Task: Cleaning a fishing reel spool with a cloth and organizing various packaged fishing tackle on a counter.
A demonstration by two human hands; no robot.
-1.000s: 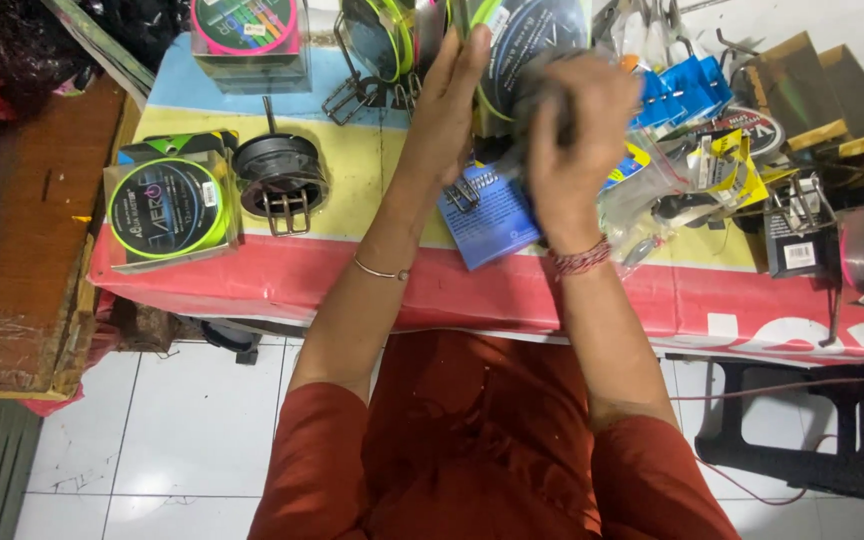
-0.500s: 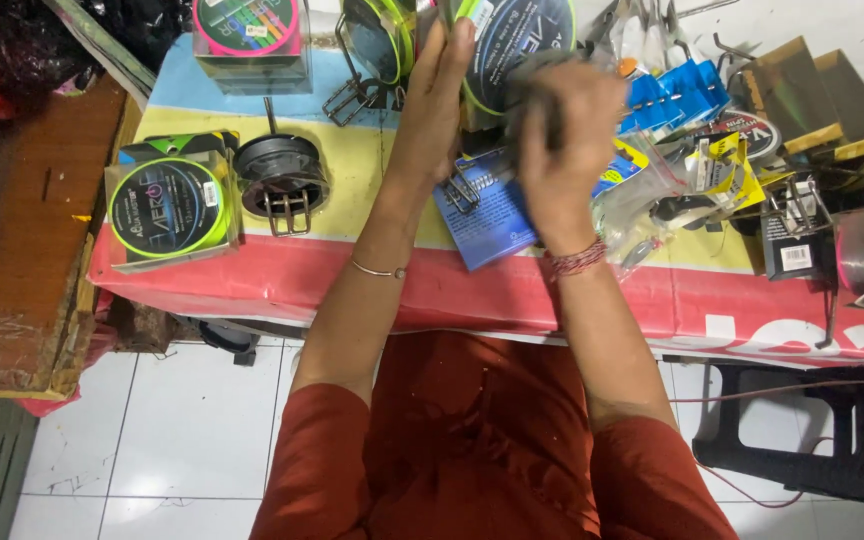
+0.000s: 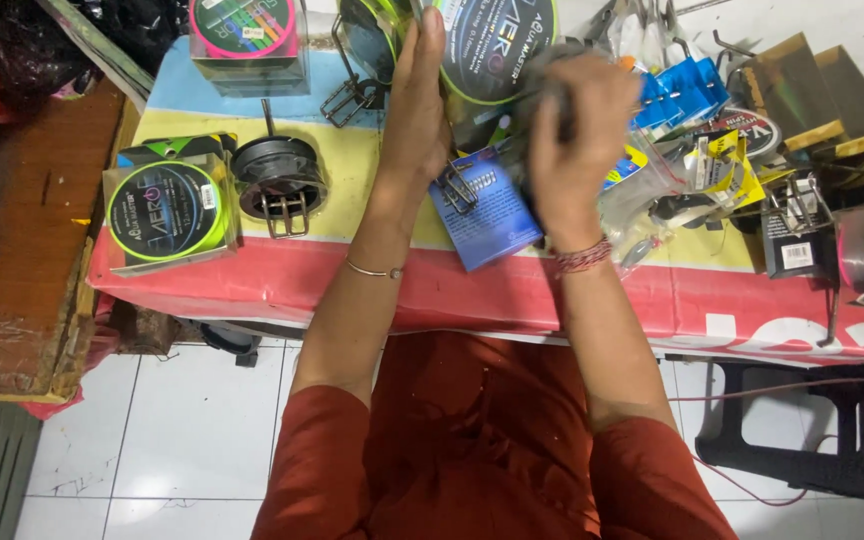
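Head view looks down on two bare hands raised over a crowded counter [image 3: 252, 285]. On the left hand [image 3: 417, 110] the fingers [image 3: 430, 45] are straight and pressed together, flat against the side of a large round spool [image 3: 497, 45] of green line with a dark label. The right hand [image 3: 572, 140] is curled, its fingers closed around a grey blurred thing [image 3: 552, 75] just beside this spool (I cannot tell what it is, and the fingertips are hidden behind the hand). The spool stands upright between both hands, at the far part of the counter.

Under the hands lies a blue flat packet [image 3: 487, 215], with a small metal clip [image 3: 457, 185] on its corner. Left of the arms is a black round reel part [image 3: 280, 180] and a boxed spool of green line [image 3: 167, 210], near to each other. Further back stands a pink-rimmed spool box [image 3: 247, 35]. To the right are blue plastic pieces [image 3: 682, 90], clear bags [image 3: 652, 190] and yellow-edged packets [image 3: 792, 85], all mixed. A thin bracelet [image 3: 372, 270] is on the left wrist, a red thread band [image 3: 584, 258] on the right
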